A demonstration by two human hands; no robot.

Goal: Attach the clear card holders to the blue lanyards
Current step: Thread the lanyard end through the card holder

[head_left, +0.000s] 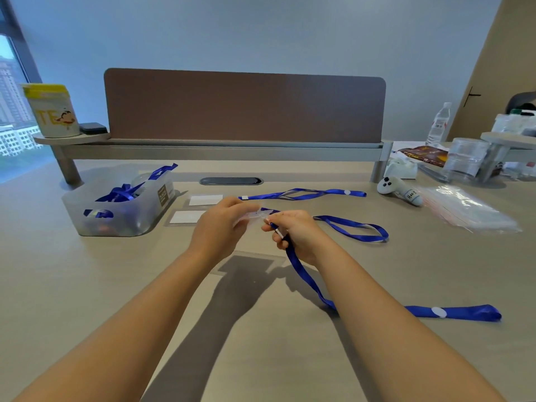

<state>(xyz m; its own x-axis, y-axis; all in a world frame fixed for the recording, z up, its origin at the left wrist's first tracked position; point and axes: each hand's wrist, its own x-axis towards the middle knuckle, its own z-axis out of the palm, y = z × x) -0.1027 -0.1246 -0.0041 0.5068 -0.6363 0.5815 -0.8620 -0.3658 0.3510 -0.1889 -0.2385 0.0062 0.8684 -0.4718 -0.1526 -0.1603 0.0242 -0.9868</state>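
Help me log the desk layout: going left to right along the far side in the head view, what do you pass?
Yellow-lidded tub → plastic bin of lanyards → white controller → water bottle → clear bag.

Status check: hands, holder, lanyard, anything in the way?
Left hand pinching clear plastic card holder. Right hand shut on blue ribbon lanyard at its clip end. Holder not visibly attached yet. Nothing blocking; two spare holders behind the hands.
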